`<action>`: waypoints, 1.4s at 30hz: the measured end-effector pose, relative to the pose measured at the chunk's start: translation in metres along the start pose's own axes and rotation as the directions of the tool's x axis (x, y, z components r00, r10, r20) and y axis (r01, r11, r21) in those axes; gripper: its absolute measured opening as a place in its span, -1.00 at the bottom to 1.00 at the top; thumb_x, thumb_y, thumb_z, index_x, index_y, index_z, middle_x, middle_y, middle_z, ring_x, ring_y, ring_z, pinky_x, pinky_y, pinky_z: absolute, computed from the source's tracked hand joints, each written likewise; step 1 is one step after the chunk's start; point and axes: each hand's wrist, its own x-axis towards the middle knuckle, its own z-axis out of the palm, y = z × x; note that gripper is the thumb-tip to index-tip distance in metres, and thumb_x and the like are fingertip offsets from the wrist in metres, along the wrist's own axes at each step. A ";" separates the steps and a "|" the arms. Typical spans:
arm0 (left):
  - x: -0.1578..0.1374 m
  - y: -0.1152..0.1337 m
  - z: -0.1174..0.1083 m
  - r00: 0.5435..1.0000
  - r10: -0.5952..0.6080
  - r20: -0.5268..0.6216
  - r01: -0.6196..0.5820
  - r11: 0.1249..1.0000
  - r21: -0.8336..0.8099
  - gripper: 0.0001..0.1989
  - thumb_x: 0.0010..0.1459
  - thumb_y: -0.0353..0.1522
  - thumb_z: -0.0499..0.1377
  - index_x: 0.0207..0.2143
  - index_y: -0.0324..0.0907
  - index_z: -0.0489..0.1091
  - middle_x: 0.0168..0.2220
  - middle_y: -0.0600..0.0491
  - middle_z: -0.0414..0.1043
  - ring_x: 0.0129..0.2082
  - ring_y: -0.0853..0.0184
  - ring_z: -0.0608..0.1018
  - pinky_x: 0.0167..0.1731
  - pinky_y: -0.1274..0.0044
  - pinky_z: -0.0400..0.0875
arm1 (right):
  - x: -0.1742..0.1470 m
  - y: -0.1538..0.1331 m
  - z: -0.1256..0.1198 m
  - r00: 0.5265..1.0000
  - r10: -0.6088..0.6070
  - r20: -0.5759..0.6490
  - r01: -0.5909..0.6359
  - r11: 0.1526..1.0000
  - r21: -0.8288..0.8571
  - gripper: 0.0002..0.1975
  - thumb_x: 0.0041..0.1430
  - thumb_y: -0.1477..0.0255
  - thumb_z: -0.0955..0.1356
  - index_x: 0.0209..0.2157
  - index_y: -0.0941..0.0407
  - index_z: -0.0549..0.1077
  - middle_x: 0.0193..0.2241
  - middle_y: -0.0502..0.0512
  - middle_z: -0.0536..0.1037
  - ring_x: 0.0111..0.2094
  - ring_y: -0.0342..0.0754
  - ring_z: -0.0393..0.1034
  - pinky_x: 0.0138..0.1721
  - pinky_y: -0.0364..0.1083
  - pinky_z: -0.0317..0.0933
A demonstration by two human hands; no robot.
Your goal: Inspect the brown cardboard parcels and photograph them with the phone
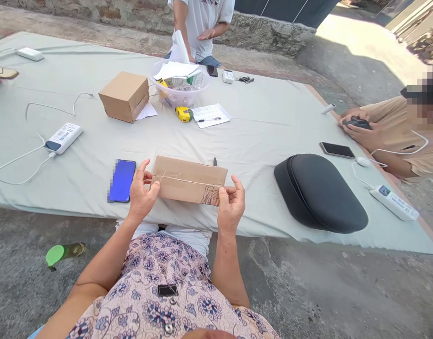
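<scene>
A flat piece of brown cardboard (188, 172) lies before me at the table's near edge. Across it runs a thin, light string (184, 180), stretched from one hand to the other. At the cardboard's left end, my left hand (142, 195) has thumb and fingers closed around the string's end. My right hand (231, 205) pinches the string at the right end, its upper fingers raised. Dark curly lines (211, 194) show on the cardboard by my right thumb; whether they are drawn or loose thread I cannot tell. A dark pen (215, 161) sticks out behind the cardboard.
A phone (122, 181) lies left of my left hand, a black case (322, 193) to the right. Farther back are a cardboard box (126, 96), a tape measure (183, 114), a notebook (216, 113) and a filled plastic basin (181, 96). Other people sit around the table.
</scene>
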 end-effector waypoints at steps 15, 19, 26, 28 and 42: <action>0.000 0.011 -0.015 0.989 0.060 0.134 -0.071 0.994 0.081 -0.64 0.19 -0.25 0.17 0.03 -0.08 0.42 -0.29 0.09 0.38 -0.33 0.37 0.45 -0.34 0.56 0.46 | -0.008 -0.013 -0.009 0.994 -0.106 0.008 0.105 0.956 -0.273 -0.61 0.31 0.11 0.29 -0.02 0.08 0.49 -0.45 -0.02 0.46 -0.41 -0.10 0.34 -0.28 -0.10 0.23; -0.001 0.007 -0.008 0.982 0.160 0.096 -0.174 0.972 0.157 -0.65 0.22 -0.34 0.12 0.07 -0.10 0.34 -0.07 -0.02 0.42 -0.17 0.33 0.50 -0.18 0.48 0.53 | -0.007 -0.007 0.001 0.990 -0.142 0.023 0.143 0.958 -0.248 -0.60 0.33 0.12 0.27 0.02 0.08 0.43 -0.21 0.11 0.54 -0.23 -0.05 0.43 -0.12 -0.03 0.33; -0.010 -0.023 0.020 0.981 0.176 0.084 -0.194 0.920 0.339 -0.42 0.13 -0.23 0.30 0.16 -0.17 0.23 0.09 -0.20 0.31 0.14 0.04 0.42 0.05 0.21 0.49 | -0.013 0.027 0.034 0.991 -0.053 0.121 0.089 0.945 -0.313 -0.41 0.11 -0.08 0.39 -0.02 0.05 0.27 -0.03 0.23 0.46 0.00 0.10 0.40 -0.02 0.09 0.37; -0.012 -0.027 0.028 0.985 0.153 0.085 -0.174 0.906 0.385 -0.23 0.11 -0.08 0.33 0.27 -0.19 0.17 0.13 -0.26 0.27 0.17 -0.03 0.41 0.07 0.17 0.47 | -0.015 0.029 0.040 0.992 -0.065 0.108 0.101 0.921 -0.376 -0.35 0.05 -0.14 0.40 -0.05 0.05 0.26 -0.06 0.21 0.44 0.02 0.14 0.38 -0.02 0.12 0.35; -0.003 -0.036 0.038 0.987 0.153 0.044 -0.155 0.863 0.481 -0.27 0.30 0.10 0.00 0.31 -0.18 0.30 0.12 -0.30 0.28 0.11 -0.02 0.43 0.08 0.19 0.42 | -0.007 0.033 0.036 0.979 -0.156 0.131 0.197 0.885 -0.422 -0.55 0.28 -0.06 0.26 -0.14 0.05 0.32 -0.16 0.16 0.49 -0.14 0.06 0.41 -0.13 0.01 0.29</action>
